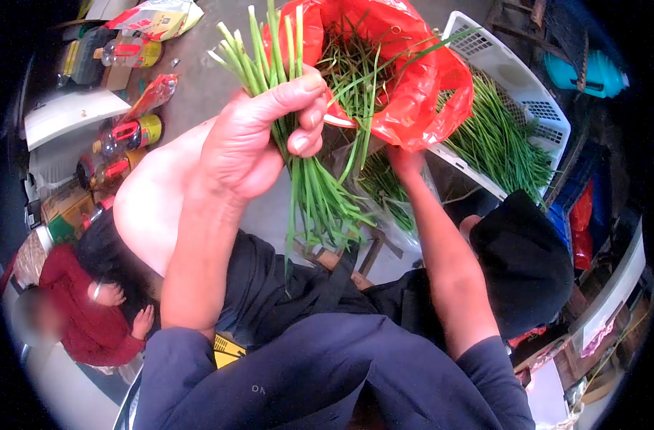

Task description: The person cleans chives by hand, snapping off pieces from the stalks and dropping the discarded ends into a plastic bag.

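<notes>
My left hand [273, 129] is closed around a bunch of garlic chives [320, 193]. Their pale cut ends point up and the green leaves hang down below the fist. Just right of it is a red plastic bag [420, 93], its mouth open toward me, with loose green and brownish leaf scraps [352, 68] inside and some trailing over the rim. My right hand [407, 161] reaches up to the bag's lower edge. Its fingers are hidden behind the red plastic, so I cannot see whether they grip it.
A white plastic basket [552, 118] full of long chives [495, 132] stands at the upper right. More greens in clear plastic [388, 183] lie below the bag. Bottles [130, 135] line the left side. Another person in a dark red sweater [72, 287] sits at the lower left.
</notes>
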`<state>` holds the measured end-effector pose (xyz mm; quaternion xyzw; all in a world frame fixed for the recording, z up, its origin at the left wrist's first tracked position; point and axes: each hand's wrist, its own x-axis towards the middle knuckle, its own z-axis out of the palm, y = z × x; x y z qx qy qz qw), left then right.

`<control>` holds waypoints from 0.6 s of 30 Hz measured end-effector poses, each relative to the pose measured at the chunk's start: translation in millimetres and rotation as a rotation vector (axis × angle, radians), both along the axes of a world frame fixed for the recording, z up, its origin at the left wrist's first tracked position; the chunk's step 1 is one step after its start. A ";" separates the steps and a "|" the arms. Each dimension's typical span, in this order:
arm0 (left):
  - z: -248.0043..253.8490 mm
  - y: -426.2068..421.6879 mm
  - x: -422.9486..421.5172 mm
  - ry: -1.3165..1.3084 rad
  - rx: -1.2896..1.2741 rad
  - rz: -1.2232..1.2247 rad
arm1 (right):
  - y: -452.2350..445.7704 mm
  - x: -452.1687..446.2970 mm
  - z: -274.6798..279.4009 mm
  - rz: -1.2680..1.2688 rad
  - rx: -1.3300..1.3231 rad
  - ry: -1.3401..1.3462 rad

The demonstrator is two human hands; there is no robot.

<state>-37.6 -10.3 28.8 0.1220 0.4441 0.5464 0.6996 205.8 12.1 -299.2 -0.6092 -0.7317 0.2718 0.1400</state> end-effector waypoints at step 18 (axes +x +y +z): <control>-14.6 -6.8 15.4 0.223 0.079 -0.079 | 15.9 20.4 201.2 0.134 -0.882 0.649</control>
